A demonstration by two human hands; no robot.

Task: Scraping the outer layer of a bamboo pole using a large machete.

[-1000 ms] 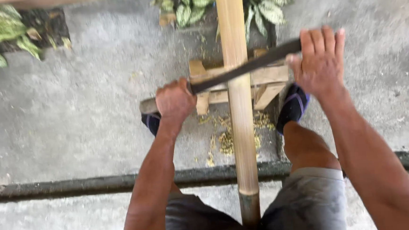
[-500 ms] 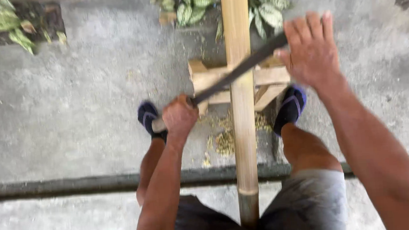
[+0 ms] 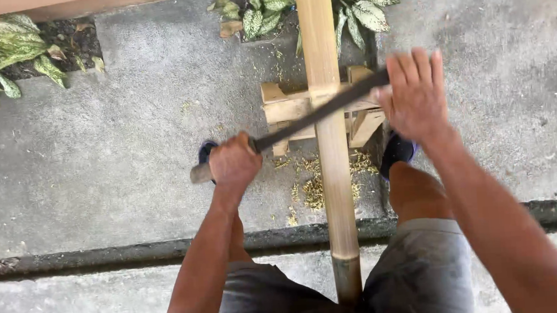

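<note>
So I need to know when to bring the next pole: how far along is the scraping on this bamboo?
Done: pale shavings litter the concrete beneath the bamboo pole, and its upper stretch looks pale and smooth. In hand: the left hand grips the handle and the right hand presses the far end of a long dark blade lying across the pole on the wooden stand. Left: the darker end near the lap looks unscraped.

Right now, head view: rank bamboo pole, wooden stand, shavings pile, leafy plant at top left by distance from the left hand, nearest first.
From the left hand:
1. Shavings pile, on the ground just to its right.
2. Bamboo pole, to its right, about as near; too close to call.
3. Wooden stand, up and right, under the pole.
4. Leafy plant, far top left.
</note>
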